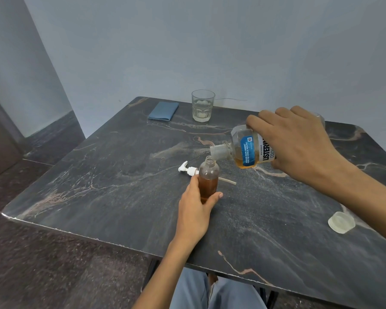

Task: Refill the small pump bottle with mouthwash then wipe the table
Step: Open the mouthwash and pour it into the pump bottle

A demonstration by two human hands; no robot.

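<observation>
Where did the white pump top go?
In the head view the white pump top lies on its side on the table, just behind the small bottle, a little to its left.

A dark marble-patterned table [120,186] with pale and rust veins is carrying everything. The small bottle [208,178], half full of amber liquid, is standing on it inside the grip of the left hand [196,210]. Just beyond that hand's fingers a white pump head [188,170] is lying on its side, its tube reaching past the bottle. A clear cap [341,222] is sitting near the table's edge, below the right forearm. Well beyond both hands, by the wall, a glass [202,105] is standing upright, with a folded blue cloth [163,111] lying flat just to its left.
</observation>
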